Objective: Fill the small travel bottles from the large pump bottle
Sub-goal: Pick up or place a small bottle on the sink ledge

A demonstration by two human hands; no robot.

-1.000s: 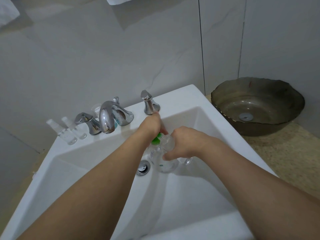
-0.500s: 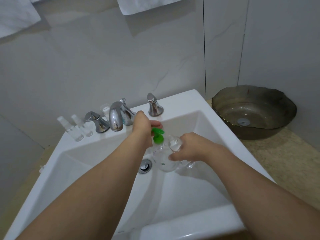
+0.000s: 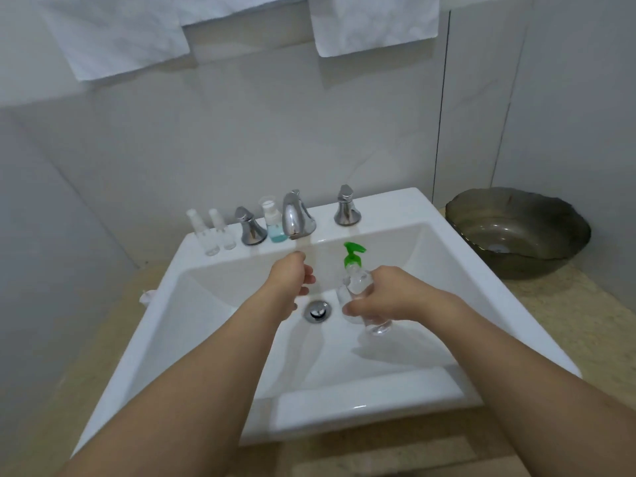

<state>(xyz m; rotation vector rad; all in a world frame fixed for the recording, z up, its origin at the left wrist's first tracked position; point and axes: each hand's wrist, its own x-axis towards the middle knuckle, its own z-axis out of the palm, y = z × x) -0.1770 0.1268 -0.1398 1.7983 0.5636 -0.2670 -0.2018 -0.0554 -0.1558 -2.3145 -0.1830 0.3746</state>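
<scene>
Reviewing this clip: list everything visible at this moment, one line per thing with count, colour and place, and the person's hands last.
pump bottle: 1, clear with green pump, over the basin, held
spray bottles: 2, clear, sink ledge, far left
small bottle: 1, clear with blue liquid, ledge beside the spout
faucet spout: 1, chrome, ledge centre
faucet handles: 2, chrome, either side of the spout
sink: 1, white, centre
drain: 1, chrome, basin floor
bowl basin: 1, dark glass, counter right
towels: white, hanging at top
left hand: loosely curled, holds nothing
right hand: grips the pump bottle
</scene>
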